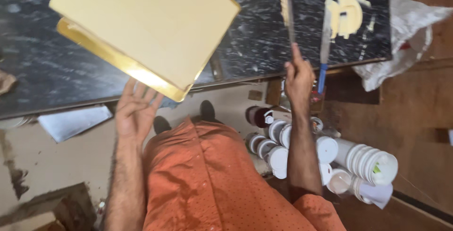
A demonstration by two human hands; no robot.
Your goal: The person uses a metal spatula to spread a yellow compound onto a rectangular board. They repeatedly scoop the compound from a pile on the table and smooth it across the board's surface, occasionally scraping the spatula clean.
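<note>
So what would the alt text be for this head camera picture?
Seen from above, a person's left hand supports a square gold-edged board at the edge of a dark marble counter, while the right hand holds a long spatula. White tubs sit below.

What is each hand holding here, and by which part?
Left hand supports the square gold board under its near corner. Right hand grips the long palette knife by its handle end.

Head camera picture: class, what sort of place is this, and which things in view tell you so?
Probably a bakery or cake workshop. A gold board sits on a dark marble counter smeared with pale cream, a long knife is in the right hand, and white tubs are stacked below.
</note>
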